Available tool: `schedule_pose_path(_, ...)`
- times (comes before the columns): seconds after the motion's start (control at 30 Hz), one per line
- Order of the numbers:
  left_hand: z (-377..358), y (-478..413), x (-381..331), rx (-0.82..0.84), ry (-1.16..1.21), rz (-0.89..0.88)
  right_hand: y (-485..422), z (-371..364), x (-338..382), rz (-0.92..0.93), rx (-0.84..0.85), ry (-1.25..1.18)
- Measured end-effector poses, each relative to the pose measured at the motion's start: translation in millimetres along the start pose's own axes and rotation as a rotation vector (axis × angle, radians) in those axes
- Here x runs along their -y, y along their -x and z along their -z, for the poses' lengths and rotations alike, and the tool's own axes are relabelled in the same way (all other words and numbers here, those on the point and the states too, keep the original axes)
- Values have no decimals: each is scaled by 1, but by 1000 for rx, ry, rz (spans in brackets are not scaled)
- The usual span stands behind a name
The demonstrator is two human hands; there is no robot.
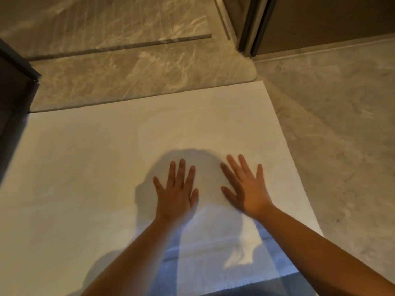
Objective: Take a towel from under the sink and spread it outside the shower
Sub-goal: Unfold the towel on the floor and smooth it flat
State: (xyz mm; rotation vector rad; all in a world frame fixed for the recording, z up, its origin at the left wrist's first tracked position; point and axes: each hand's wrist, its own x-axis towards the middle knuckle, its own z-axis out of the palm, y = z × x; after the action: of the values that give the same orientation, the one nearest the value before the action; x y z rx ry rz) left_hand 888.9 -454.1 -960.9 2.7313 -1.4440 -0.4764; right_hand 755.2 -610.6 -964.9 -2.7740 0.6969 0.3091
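Observation:
A white towel lies spread flat on the floor, filling most of the lower view. Its far edge runs along a marble threshold. My left hand rests palm down on the towel near its middle, fingers straight and spread. My right hand lies flat on the towel just to the right, fingers also straight and spread. Neither hand holds anything. Shadows of my arms and head fall across the towel.
Beyond the threshold is veined marble floor with a dark drain slot. A dark cabinet or door edge stands at the left. A door frame rises at the top right, with grey floor to the right.

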Motion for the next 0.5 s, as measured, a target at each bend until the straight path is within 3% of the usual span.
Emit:
schedule_pose_path(0.1,1,-2,-1,47,-93,10,13,7,-41,-197,-27,10)
schedule_pose_path(0.3,11,3,-16,97,-174,61,47,13,-58,-384,-6,8)
schedule_pose_path(0.37,21,11,-28,15,-180,10,67,9,-42,-341,-13,-19)
schedule_pose_path(0.5,16,38,-45,-57,-56,-145,108,-6,-10,-34,-18,-3)
